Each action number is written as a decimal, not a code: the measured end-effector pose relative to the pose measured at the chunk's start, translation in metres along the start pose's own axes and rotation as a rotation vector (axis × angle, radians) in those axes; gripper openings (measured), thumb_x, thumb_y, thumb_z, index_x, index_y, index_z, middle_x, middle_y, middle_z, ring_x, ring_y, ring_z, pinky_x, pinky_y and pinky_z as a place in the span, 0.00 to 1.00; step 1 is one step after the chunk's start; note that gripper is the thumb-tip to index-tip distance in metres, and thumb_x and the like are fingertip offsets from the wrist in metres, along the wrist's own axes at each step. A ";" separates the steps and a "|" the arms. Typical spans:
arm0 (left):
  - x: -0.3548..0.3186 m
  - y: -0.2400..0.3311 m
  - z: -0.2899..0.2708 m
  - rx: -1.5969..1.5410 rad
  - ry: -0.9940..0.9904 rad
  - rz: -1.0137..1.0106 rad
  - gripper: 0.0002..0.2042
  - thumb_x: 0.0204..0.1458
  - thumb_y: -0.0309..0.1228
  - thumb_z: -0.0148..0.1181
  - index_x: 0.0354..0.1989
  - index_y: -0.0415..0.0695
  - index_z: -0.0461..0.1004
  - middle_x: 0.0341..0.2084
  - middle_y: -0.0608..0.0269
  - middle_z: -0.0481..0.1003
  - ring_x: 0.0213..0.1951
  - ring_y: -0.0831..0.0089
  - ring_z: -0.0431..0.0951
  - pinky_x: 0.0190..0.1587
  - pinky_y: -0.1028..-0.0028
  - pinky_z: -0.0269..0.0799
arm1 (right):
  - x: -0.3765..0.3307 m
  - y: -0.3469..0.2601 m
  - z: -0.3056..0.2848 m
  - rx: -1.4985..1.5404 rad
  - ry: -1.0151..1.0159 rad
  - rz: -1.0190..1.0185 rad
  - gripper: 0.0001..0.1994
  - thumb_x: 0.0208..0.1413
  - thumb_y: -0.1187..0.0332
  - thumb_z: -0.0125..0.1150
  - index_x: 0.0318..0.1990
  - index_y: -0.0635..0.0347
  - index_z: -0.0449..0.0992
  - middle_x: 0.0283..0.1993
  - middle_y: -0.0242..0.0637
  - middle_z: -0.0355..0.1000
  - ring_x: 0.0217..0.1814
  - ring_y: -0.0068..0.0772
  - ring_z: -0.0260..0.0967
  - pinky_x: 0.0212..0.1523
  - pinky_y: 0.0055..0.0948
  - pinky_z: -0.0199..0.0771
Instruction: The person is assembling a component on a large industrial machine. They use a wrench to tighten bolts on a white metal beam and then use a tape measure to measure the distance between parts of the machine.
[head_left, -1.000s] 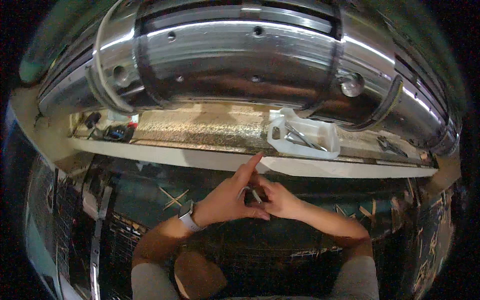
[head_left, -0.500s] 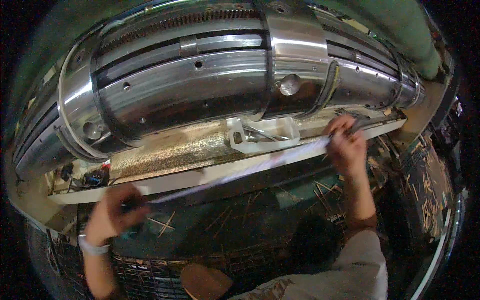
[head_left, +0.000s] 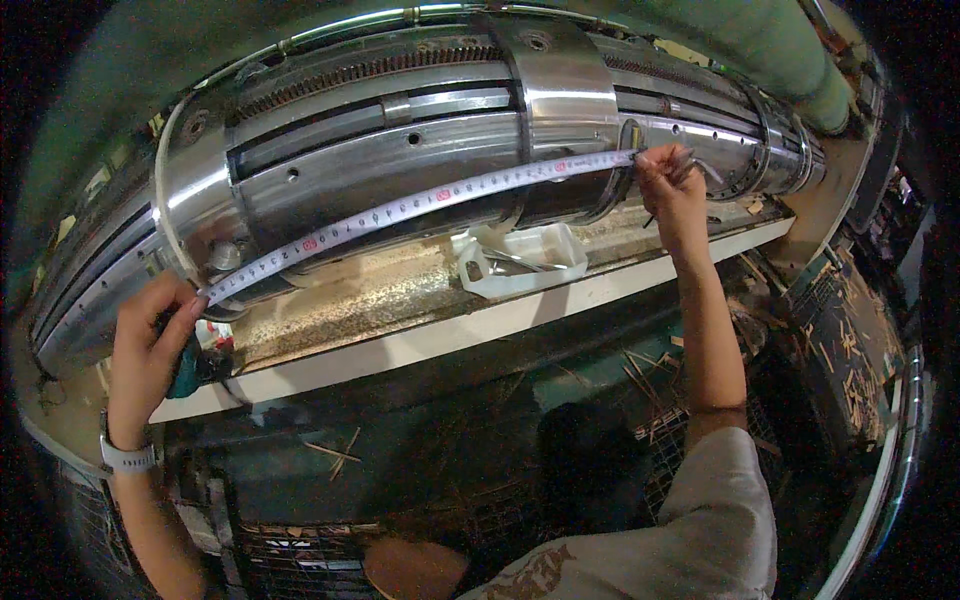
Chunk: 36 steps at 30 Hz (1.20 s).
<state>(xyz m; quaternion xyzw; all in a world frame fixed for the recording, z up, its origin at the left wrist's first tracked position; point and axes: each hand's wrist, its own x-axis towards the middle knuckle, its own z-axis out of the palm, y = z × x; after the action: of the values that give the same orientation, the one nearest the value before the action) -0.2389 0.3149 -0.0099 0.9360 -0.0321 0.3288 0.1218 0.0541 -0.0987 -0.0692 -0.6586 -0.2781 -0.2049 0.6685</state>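
Note:
A white tape measure (head_left: pixel 445 195) is stretched between my hands, slanting up to the right across the front of a large steel cylinder (head_left: pixel 375 170). My left hand (head_left: pixel 150 335) pinches its lower end near the cylinder's left part; a dark green body below those fingers looks like the case, partly hidden. At the other end, my right hand (head_left: pixel 672 185) is closed on the tape by a slot in the cylinder. A slim dark object also shows at the right fingers, its kind unclear. The tape passes over a wide polished collar (head_left: pixel 570 110).
Below the cylinder runs a metal trough with a pale front rail (head_left: pixel 430 345). A cut-open white plastic container (head_left: pixel 520 285) with metal rods stands in it. Thin wooden sticks (head_left: pixel 335 455) lie scattered lower down. A thick green pipe (head_left: pixel 800 70) is at the back right.
Both hands have moved up and forward, bringing the tape from over the front rail to across the cylinder's face. My left hand has also shifted left.

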 end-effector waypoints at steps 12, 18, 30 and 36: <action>-0.005 -0.029 -0.024 -0.040 -0.110 0.003 0.09 0.50 0.30 0.54 0.28 0.36 0.69 0.22 0.61 0.69 0.28 0.75 0.67 0.34 0.76 0.64 | 0.012 0.024 -0.018 0.023 0.103 0.042 0.04 0.53 0.69 0.55 0.30 0.50 0.66 0.19 0.19 0.55 0.17 0.10 0.46 0.15 0.14 0.43; -0.017 -0.074 -0.031 -0.044 0.002 0.017 0.10 0.50 0.33 0.55 0.28 0.37 0.69 0.19 0.61 0.68 0.25 0.77 0.65 0.30 0.76 0.63 | 0.022 0.034 -0.056 -0.165 0.087 -0.030 0.07 0.52 0.67 0.57 0.37 0.54 0.69 0.32 0.28 0.67 0.28 0.20 0.64 0.29 0.17 0.64; 0.003 -0.093 -0.028 0.094 -0.020 0.044 0.11 0.48 0.36 0.53 0.28 0.39 0.72 0.22 0.52 0.72 0.25 0.60 0.71 0.30 0.66 0.65 | 0.010 0.002 -0.014 -0.166 0.084 -0.035 0.07 0.55 0.64 0.52 0.30 0.54 0.65 0.20 0.23 0.57 0.21 0.15 0.49 0.22 0.18 0.48; 0.008 -0.092 -0.028 0.154 -0.006 -0.024 0.12 0.45 0.37 0.55 0.25 0.40 0.72 0.21 0.51 0.71 0.25 0.57 0.71 0.29 0.64 0.65 | 0.016 0.012 -0.018 -0.020 0.068 -0.065 0.05 0.56 0.68 0.52 0.29 0.51 0.65 0.18 0.20 0.53 0.15 0.11 0.43 0.14 0.16 0.41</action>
<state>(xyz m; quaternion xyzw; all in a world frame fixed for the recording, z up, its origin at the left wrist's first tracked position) -0.2365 0.4109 -0.0025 0.9439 0.0042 0.3258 0.0531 0.0755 -0.1145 -0.0681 -0.6485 -0.2744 -0.2513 0.6640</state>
